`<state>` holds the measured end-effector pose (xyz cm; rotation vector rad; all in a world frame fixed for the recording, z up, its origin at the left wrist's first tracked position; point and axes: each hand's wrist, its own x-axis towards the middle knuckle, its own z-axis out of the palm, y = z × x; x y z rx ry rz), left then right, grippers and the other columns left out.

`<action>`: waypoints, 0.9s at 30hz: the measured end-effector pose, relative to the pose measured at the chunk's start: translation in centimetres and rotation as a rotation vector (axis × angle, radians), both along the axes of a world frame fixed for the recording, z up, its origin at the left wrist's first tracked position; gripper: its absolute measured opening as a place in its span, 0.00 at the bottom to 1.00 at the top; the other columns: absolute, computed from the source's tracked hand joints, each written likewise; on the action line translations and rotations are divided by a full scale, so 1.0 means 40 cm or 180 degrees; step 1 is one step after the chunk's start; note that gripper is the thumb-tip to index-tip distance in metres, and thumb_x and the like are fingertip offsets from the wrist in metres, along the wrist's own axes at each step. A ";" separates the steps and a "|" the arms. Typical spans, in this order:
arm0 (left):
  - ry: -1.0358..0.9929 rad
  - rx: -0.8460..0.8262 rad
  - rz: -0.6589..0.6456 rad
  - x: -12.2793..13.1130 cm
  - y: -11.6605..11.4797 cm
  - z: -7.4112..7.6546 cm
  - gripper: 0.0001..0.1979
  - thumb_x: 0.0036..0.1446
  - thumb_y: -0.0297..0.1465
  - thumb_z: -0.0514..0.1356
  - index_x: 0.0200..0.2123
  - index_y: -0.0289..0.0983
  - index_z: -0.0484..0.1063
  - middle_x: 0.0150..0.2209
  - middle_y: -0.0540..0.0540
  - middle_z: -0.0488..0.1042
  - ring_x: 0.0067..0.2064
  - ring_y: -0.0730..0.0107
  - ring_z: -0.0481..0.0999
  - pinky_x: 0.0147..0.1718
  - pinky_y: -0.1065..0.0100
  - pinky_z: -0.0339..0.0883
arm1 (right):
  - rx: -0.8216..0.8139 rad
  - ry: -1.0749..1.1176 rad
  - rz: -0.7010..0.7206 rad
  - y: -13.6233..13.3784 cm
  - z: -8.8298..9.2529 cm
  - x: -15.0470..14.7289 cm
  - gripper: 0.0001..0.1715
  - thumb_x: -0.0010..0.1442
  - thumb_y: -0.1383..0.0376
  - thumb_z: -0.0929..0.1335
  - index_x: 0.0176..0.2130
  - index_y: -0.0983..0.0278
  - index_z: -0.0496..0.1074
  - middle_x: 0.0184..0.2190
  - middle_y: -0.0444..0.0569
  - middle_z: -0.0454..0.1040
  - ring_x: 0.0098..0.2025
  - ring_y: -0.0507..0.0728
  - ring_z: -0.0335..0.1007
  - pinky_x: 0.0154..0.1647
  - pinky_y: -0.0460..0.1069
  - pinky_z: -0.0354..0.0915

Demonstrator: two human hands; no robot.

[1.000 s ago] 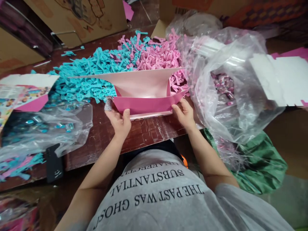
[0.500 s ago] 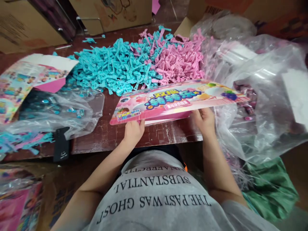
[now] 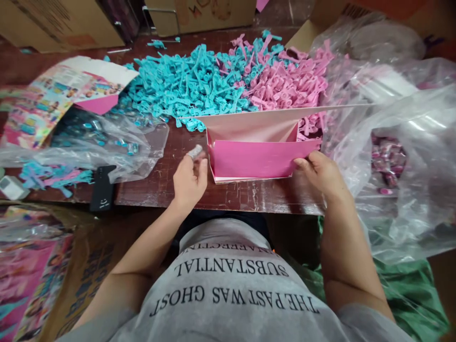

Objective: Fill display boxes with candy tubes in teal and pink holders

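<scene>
Head view: right hand (image 3: 322, 175) pinches the pink box (image 3: 254, 160); left hand (image 3: 188, 180), loosely parted, hovers just beside it.

From the wearer's head, the one view looks forward and steeply down, past the grey shirt (image 3: 228, 282) onto the nearby counter (image 3: 235, 195), reaching cardboard boxes (image 3: 203, 19) farther off.

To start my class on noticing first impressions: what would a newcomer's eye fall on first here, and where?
Probably the big heap of turquoise and pink pieces, spread across the far side of the brown table. Next, perhaps, the bright pink box in front of it, with the right hand gripping its right end and the left hand just beside its left.
</scene>
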<state>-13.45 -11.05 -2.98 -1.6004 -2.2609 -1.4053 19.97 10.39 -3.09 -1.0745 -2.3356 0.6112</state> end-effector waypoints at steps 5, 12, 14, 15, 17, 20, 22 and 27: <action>0.0628 0.0462 -0.0561 0.021 0.098 0.004 0.24 0.73 0.49 0.53 0.63 0.43 0.69 0.68 0.36 0.69 0.73 0.47 0.65 0.72 0.41 0.59 | 0.0052 0.0017 0.0043 0.005 -0.014 -0.001 0.28 0.68 0.37 0.65 0.38 0.57 0.73 0.35 0.50 0.76 0.38 0.63 0.71 0.43 0.58 0.68; 0.1103 -0.0514 -0.0959 0.062 0.233 -0.003 0.31 0.68 0.50 0.61 0.67 0.40 0.71 0.69 0.33 0.70 0.71 0.35 0.65 0.72 0.33 0.49 | -0.0235 0.0342 -0.0214 -0.017 -0.043 -0.007 0.26 0.66 0.42 0.71 0.47 0.60 0.75 0.39 0.50 0.79 0.37 0.60 0.74 0.45 0.58 0.74; 0.1112 -0.0520 -0.0839 0.066 0.243 -0.005 0.34 0.67 0.52 0.61 0.68 0.38 0.70 0.68 0.31 0.71 0.68 0.33 0.67 0.70 0.31 0.50 | -0.0211 0.0851 -0.0319 -0.021 -0.045 -0.018 0.33 0.64 0.44 0.73 0.58 0.59 0.71 0.48 0.53 0.79 0.43 0.61 0.77 0.48 0.59 0.76; 0.1118 -0.0514 -0.0776 0.068 0.247 -0.007 0.35 0.67 0.54 0.60 0.67 0.37 0.70 0.66 0.30 0.72 0.67 0.32 0.69 0.69 0.31 0.51 | -0.0088 0.1075 -0.0394 -0.022 -0.042 -0.028 0.36 0.64 0.44 0.73 0.63 0.59 0.68 0.53 0.55 0.77 0.47 0.62 0.77 0.50 0.60 0.76; 0.1112 -0.0459 -0.0664 0.072 0.254 -0.017 0.37 0.66 0.56 0.59 0.66 0.36 0.72 0.64 0.29 0.74 0.63 0.33 0.72 0.68 0.31 0.52 | 0.0252 0.1329 -0.0578 -0.024 -0.026 -0.060 0.37 0.66 0.45 0.73 0.65 0.57 0.66 0.59 0.58 0.73 0.54 0.64 0.75 0.54 0.61 0.76; 0.0978 -0.0259 -0.0590 0.070 0.259 -0.044 0.37 0.64 0.58 0.60 0.63 0.36 0.73 0.62 0.29 0.76 0.62 0.33 0.73 0.68 0.32 0.52 | 0.0533 0.1442 -0.0787 -0.028 0.003 -0.131 0.30 0.70 0.44 0.68 0.62 0.57 0.69 0.58 0.58 0.72 0.58 0.66 0.73 0.62 0.65 0.72; 0.0775 -0.0004 -0.0553 0.062 0.250 -0.066 0.33 0.65 0.56 0.59 0.59 0.37 0.75 0.61 0.29 0.76 0.64 0.33 0.71 0.68 0.31 0.52 | 0.0530 0.1560 -0.0913 -0.035 0.012 -0.178 0.28 0.72 0.43 0.66 0.59 0.58 0.71 0.55 0.57 0.74 0.58 0.65 0.72 0.65 0.65 0.69; 0.0518 0.1070 -0.0044 0.038 0.167 -0.100 0.25 0.68 0.49 0.59 0.60 0.42 0.72 0.69 0.33 0.65 0.76 0.37 0.55 0.73 0.32 0.49 | 0.0530 0.1942 -0.1305 -0.067 -0.035 -0.238 0.28 0.73 0.44 0.64 0.59 0.60 0.70 0.54 0.58 0.75 0.59 0.64 0.73 0.67 0.64 0.66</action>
